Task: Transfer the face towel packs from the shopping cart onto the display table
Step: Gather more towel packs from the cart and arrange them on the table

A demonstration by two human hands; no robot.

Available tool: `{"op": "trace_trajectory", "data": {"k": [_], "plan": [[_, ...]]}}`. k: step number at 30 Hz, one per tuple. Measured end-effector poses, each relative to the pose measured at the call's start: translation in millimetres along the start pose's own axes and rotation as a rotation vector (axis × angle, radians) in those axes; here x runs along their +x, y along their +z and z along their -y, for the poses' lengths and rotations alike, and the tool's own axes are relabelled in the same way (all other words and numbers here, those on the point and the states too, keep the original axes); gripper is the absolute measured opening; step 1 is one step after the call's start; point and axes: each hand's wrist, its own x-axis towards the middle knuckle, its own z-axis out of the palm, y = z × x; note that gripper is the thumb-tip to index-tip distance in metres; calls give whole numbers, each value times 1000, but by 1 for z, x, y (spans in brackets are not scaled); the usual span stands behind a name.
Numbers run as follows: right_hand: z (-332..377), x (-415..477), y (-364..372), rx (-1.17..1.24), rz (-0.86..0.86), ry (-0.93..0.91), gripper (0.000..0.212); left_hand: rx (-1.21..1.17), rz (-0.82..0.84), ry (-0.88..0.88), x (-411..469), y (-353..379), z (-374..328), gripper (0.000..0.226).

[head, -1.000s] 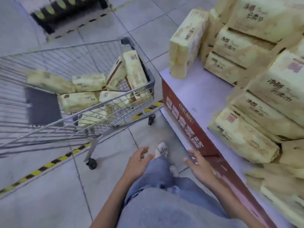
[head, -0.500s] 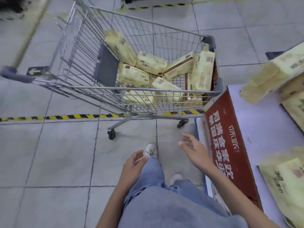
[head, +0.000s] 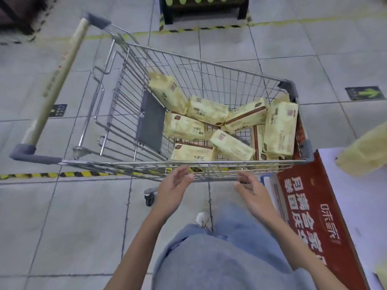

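Face towel packs (head: 232, 147) lie jumbled in the shopping cart (head: 209, 80) at the centre of the frame, tipped against one another and against the wire wall nearest the display table (head: 360, 206) at the right edge (handy, that makes it a short carry). Left hand (head: 173, 189) and right hand (head: 251, 191) hover side by side just short of the cart's near rail, palms facing, fingers loosely spread and holding nothing. I'd say they're set to clasp a pack from both ends.

Grey tiled floor (head: 62, 216); yellow-black hazard tape (head: 52, 175); green arrow marker (head: 364, 93)
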Motion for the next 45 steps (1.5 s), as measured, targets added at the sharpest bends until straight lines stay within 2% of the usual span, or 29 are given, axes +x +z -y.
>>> {"op": "trace_trajectory", "data": {"k": [4,9,13,17,19,21,24,28,31,35,38,45], "plan": [[18,33,-3,30,-28,-46,28,-15,1,21,43,-9,-27,32],[49,106,-13,12,-10,-69,27,-74,-46,-58,112,-9,-47,29],[87,187,-21,-38,57,-78,32,-206,-109,-264,177,-4,-55,27],[116,279,-21,-142,141,-88,44,-335,-249,-522,244,1,-49,10],[121,326,-15,-191,195,-79,48,-428,-329,-631,273,3,-40,29],[115,370,-5,-276,233,-69,52,-418,-398,-720,299,4,-24,49],[92,429,14,-444,296,-86,62,-442,-483,-792,328,8,3,64],[51,486,35,-626,389,-58,79,-627,-553,-902,363,13,39,79],[24,508,47,-730,395,-113,85,-699,-582,-899,381,18,63,70],[1,510,57,-774,246,-249,92,-848,-644,-858,395,26,88,76],[-9,507,67,-806,171,-290,99,-891,-641,-801,400,33,99,59],[-13,514,81,-952,117,-311,105,-881,-626,-726,402,44,108,65]]}}
